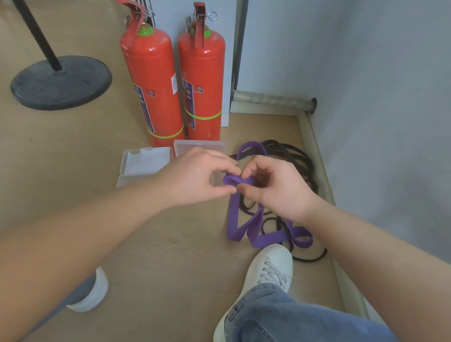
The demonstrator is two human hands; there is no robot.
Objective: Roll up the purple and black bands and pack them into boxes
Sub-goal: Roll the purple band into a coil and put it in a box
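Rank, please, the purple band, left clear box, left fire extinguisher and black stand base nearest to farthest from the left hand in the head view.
1. purple band, pinched by left hand
2. left clear box, just left
3. left fire extinguisher, behind
4. black stand base, far left

- Left hand (198, 177): back turned to the camera, fingers curled, thumb and fingertips pinching the folded end of the purple band (231, 180).
- Right hand (278, 189): facing the left one, fingers curled, thumb and forefinger pinching the same fold; the two hands' fingertips nearly meet.
- Forearms: bare, reaching forward from the lower corners and converging at the hands.
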